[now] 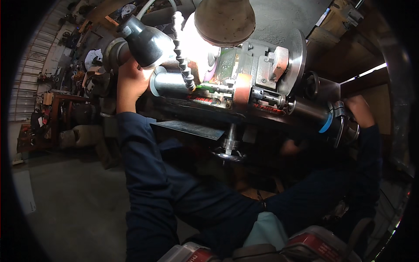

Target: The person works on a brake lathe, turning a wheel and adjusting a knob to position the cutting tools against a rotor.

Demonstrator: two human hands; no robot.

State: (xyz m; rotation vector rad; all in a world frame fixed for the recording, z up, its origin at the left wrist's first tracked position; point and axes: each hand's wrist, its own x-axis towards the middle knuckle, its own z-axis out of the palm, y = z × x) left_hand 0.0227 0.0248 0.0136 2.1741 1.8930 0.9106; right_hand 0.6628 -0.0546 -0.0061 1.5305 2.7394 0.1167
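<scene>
A grinding machine [270,109] lies across the view in front of me. My left hand [132,81] reaches up at its left end, just behind the black lamp head [150,43]; its fingers are hidden there. A round metal wheel [114,50] stands beside that hand. At the other end, my right hand [360,111] is against the curved metal clamp [340,114], its fingertips out of sight behind the parts. Between the hands, a slim metal workpiece [216,88] sits in line with the centres, near a bright, overexposed patch.
A segmented coolant hose [179,48] hangs down to the workpiece. Above it is a rounded beige cover [224,22], and a large metal disc [297,61] stands to the right. A handwheel [229,153] projects below. Cluttered shelving [54,118] fills the left side.
</scene>
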